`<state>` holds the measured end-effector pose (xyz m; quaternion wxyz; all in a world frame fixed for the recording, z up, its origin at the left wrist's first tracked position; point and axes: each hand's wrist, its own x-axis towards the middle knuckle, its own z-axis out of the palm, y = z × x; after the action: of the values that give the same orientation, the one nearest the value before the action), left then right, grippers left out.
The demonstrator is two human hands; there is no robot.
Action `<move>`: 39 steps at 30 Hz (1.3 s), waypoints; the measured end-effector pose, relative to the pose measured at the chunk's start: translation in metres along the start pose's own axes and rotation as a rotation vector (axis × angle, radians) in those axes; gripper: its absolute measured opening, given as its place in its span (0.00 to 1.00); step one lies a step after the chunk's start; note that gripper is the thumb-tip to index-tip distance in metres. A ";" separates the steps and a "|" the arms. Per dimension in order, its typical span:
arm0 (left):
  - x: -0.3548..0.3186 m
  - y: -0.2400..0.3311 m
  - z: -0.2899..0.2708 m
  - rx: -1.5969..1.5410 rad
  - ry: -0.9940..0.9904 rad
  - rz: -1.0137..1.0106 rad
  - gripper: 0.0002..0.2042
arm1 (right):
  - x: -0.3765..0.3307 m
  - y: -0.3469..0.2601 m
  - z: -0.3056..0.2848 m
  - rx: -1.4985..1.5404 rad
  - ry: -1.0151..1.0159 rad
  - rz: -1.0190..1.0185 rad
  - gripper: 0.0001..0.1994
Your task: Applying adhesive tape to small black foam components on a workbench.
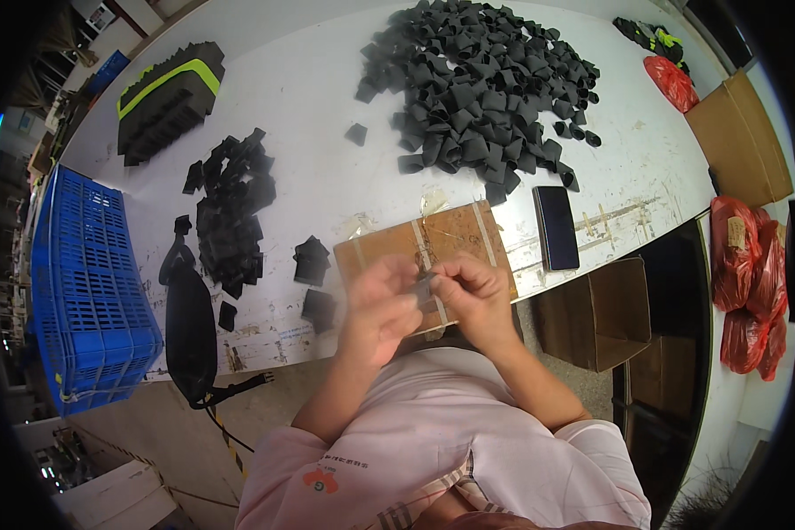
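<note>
Above a brown board (371,252) at the table's near edge, my two hands come together at the fingertips. A small dark grey fabric piece (425,289) shows between them, mostly covered by fingers. My right hand (475,299) pinches it between thumb and forefinger. Slightly smeared by motion, my left hand (382,307) closes on its other side with curled fingers. Left of the board lie small stacks of flat dark pieces (311,261). At the far side spreads a big heap of dark grey fabric loops (477,97).
Left stand a blue plastic crate (97,291), a black strapped bag (191,318) and a grey stack with a yellow-green stripe (170,99). More dark pieces (230,212) lie nearby. Right are a phone (556,228), cardboard boxes (740,137) and red plastic bags (746,274).
</note>
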<state>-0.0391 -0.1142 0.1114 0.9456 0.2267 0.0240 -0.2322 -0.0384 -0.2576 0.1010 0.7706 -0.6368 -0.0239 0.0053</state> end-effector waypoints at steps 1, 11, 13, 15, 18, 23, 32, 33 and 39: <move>-0.002 -0.003 0.002 0.323 0.131 0.119 0.10 | 0.001 -0.001 -0.003 -0.001 0.002 -0.004 0.02; 0.006 0.009 0.020 0.221 0.145 0.296 0.06 | 0.022 -0.050 -0.003 0.177 -0.333 0.291 0.13; 0.014 0.021 0.016 -0.076 -0.035 0.136 0.07 | 0.034 -0.053 0.000 0.212 -0.376 0.300 0.12; 0.020 0.020 0.000 -0.389 -0.239 -0.023 0.08 | 0.048 -0.042 0.000 0.218 -0.417 0.311 0.13; 0.018 0.007 -0.023 -0.226 -0.081 0.038 0.10 | 0.044 -0.018 -0.006 0.252 -0.459 0.336 0.13; 0.024 0.012 -0.011 -0.395 -0.085 0.015 0.10 | 0.053 -0.020 -0.003 0.210 -0.398 0.225 0.13; 0.011 -0.001 -0.001 0.204 0.143 0.257 0.09 | 0.045 -0.015 -0.009 0.164 -0.454 0.267 0.13; 0.011 0.005 -0.002 0.376 0.111 0.268 0.12 | 0.046 -0.018 -0.009 0.027 -0.431 0.207 0.13; 0.020 0.022 0.012 1.234 0.003 0.721 0.15 | 0.032 -0.032 -0.009 -0.540 -0.098 -0.373 0.12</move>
<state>-0.0125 -0.1106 0.1288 0.6626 0.7146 -0.1870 0.1240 -0.0070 -0.2711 0.1322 0.5597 -0.8017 -0.1776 -0.1117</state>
